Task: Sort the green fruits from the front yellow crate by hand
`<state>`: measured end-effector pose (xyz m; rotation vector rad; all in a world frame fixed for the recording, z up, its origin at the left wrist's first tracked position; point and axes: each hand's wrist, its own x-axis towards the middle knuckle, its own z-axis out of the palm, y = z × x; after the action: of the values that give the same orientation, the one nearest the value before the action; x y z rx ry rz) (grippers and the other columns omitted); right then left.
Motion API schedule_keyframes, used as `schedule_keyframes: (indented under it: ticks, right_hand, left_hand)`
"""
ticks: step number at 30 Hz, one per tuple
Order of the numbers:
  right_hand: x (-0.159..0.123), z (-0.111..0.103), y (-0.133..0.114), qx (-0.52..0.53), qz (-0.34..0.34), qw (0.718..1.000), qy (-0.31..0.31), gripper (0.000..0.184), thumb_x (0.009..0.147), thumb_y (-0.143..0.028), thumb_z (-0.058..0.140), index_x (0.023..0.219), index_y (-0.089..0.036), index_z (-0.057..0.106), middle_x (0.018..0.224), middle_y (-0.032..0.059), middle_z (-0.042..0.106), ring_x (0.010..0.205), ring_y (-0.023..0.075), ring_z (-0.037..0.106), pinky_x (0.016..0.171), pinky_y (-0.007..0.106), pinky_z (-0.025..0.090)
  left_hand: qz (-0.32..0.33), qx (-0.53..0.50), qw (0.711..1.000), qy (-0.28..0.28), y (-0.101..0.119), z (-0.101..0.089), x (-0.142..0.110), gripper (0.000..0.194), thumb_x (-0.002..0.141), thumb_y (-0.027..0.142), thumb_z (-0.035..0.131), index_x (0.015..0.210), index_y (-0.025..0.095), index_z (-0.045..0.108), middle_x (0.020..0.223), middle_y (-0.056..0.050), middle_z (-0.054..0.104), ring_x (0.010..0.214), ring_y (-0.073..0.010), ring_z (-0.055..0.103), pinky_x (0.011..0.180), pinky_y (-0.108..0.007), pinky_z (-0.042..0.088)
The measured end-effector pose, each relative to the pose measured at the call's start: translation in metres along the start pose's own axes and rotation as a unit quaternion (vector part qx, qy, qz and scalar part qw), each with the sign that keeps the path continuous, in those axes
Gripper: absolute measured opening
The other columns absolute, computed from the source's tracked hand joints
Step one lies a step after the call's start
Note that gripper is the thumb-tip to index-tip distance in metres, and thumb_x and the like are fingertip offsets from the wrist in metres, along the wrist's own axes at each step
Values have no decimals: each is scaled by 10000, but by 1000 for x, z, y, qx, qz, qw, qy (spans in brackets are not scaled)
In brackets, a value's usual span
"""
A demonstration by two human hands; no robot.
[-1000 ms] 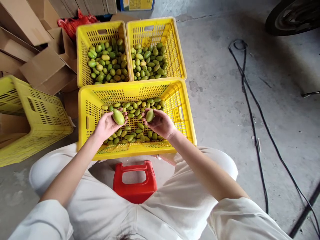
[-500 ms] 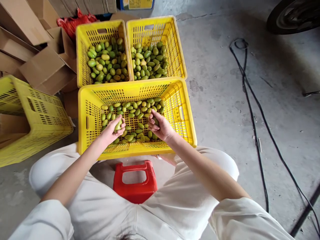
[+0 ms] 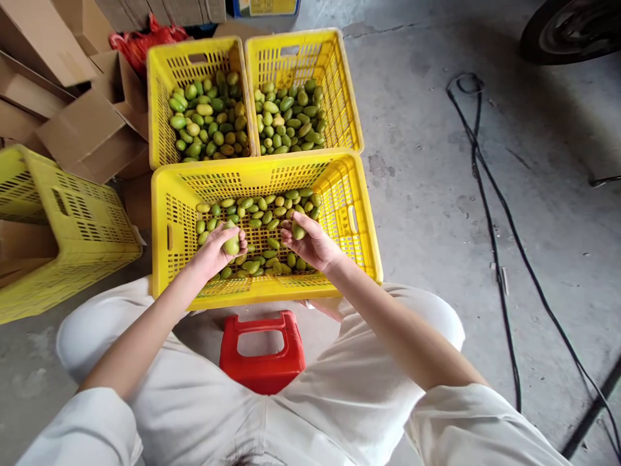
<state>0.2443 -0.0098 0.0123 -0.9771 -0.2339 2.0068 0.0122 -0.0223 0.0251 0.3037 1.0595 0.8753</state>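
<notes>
Over the near yellow crate (image 3: 262, 300), my left hand (image 3: 213, 252) is closed around a green mango (image 3: 231, 244), its lower end showing past the fingers. To the right, my right hand (image 3: 316, 246) grips another green mango (image 3: 298, 230) between thumb and curled fingers. Both hands are inside the rim, a short way apart. Below them several small green and yellowish mangoes (image 3: 266, 218) lie loosely over the slatted floor. My hands hide some of the fruit underneath.
Beyond stand two more yellow crates (image 3: 196, 46) (image 3: 350, 90) holding mangoes. Cardboard boxes (image 3: 82, 133) and another yellow crate (image 3: 92, 207) are at the left. A red stool (image 3: 262, 372) is between my legs. Black cable (image 3: 490, 220) crosses the floor near a wheel (image 3: 557, 39).
Both hands stay over the near crate. The mangoes in them have turned and show more of their surface. My right fingers have shifted around the fruit.
</notes>
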Motion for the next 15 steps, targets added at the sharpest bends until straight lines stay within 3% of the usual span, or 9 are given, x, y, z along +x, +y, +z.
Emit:
schedule_keyframes:
  ticks: [4,8,12,15]
  right_hand:
    - [-2,0,2,-21,15,999,-27,384,710,-176,890,820,-220,524,633,-103,500,453,28,363,405,125,324]
    - [-1,-5,6,-72,60,996,-11,392,797,-389,897,876,-216,554,585,-118,437,397,14,221,355,121,168]
    - [5,-9,9,-66,94,992,44,406,870,-496,823,799,-204,551,556,-91,461,374,23,232,335,147,177]
    - [6,-4,4,-4,81,994,72,260,941,-418,714,845,-203,601,628,-27,585,444,79,463,401,177,394]
  left_hand:
    - [-20,29,998,-54,-4,3,-2,282,816,297,845,901,181,602,660,49,582,451,-64,512,394,-148,349]
    - [-73,33,995,-63,-9,8,-2,379,932,486,736,790,178,567,578,43,519,359,-58,412,325,-155,231]
    - [-96,-3,995,-32,-9,8,0,411,996,524,633,778,183,561,563,28,518,349,-80,417,316,-174,247]
    - [-82,-52,995,9,-5,8,0,274,1021,387,569,874,164,628,714,-45,658,526,-145,626,452,-231,491]
